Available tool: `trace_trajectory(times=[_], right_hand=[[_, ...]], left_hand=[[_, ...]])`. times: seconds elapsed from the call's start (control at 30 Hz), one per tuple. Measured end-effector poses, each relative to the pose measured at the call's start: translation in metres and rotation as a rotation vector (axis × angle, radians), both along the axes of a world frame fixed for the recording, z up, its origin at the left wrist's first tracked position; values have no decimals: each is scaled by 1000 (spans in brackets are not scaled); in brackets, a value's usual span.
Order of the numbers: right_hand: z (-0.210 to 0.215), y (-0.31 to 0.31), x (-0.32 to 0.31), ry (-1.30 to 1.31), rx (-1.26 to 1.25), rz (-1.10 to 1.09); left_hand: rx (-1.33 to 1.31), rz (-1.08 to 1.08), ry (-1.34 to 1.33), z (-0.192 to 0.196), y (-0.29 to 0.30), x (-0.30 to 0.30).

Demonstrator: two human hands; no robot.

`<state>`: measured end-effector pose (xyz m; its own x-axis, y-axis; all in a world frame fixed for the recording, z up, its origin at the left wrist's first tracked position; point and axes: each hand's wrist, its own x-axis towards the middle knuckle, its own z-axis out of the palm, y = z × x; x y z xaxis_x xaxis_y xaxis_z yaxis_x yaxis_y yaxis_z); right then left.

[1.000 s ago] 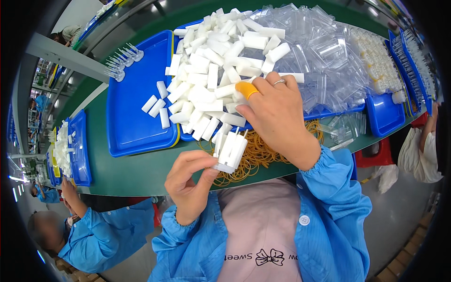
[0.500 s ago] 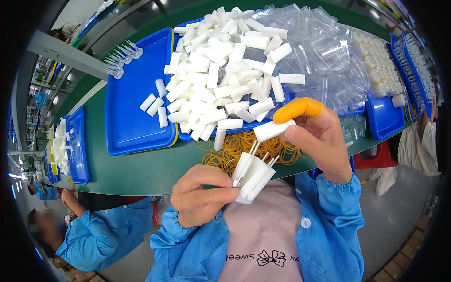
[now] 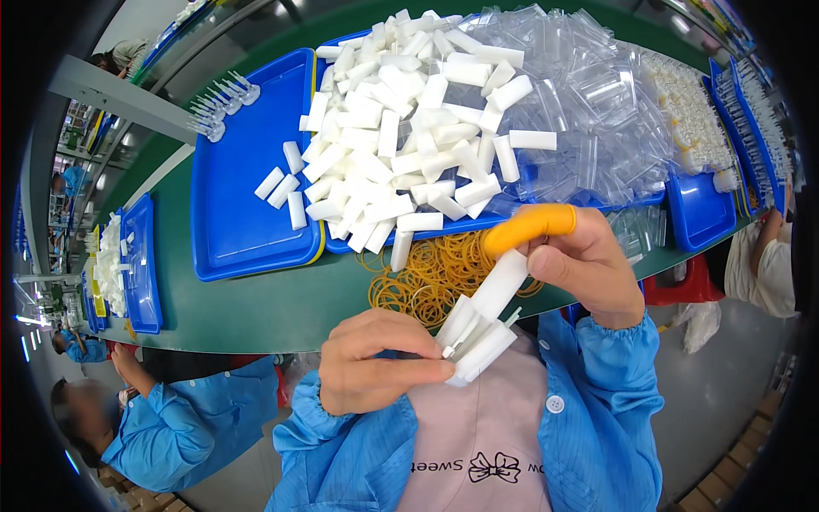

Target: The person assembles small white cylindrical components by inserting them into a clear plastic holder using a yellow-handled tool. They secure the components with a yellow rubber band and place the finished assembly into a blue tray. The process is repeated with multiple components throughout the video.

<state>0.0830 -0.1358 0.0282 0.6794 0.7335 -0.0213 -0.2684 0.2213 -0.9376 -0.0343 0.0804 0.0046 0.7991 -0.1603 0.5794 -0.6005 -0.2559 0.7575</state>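
Observation:
My left hand (image 3: 375, 363) is closed on the base of a white pronged holder (image 3: 486, 348), which carries white blocks on thin rods and tilts up to the right. With thumb and forefinger, my right hand (image 3: 589, 269) pinches the upper end of another white block (image 3: 502, 283). An orange finger cot (image 3: 533, 227) covers that forefinger. The block's lower end meets the holder between the other blocks; how deep it sits on a rod is hidden. Just beyond my hands lies a heap of yellow-brown rubber bands (image 3: 422, 277).
A large pile of white blocks (image 3: 384, 141) and many clear plastic sleeves (image 3: 589, 94) fill the trays ahead. A blue tray (image 3: 243, 243) at left holds several loose blocks and pronged parts (image 3: 223, 104). A small blue tray (image 3: 704, 218) stands at right. A person in blue (image 3: 175, 435) sits at left.
The white block in my right hand has come down and turned from nearly level to steeply slanted, onto the holder. My left hand has shifted slightly right with the holder.

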Motion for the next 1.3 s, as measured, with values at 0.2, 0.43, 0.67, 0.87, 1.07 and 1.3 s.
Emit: trace_trajectory(times=[0.2,0.43,0.67,0.87,1.07,1.3], right_hand=[[-3,-5,1,108,-87,133],[-2,-4,-18,-121,-173,131],[3,-3,-25,-351,-233,50],[15,-20,-32,-752,-391,-315],[-3,-86,-21,-983,-1012,-523],[-40,-105,-17,-1075,-1143,-599]], left_hand=[[220,1,-95,4,-2,1],[148,167,-90,-9,-12,-11],[-422,-68,564,-5,-24,-6],[-320,58,454,-24,-24,-6],[-575,205,508,-20,-23,3],[-647,138,551,-11,-28,8]])
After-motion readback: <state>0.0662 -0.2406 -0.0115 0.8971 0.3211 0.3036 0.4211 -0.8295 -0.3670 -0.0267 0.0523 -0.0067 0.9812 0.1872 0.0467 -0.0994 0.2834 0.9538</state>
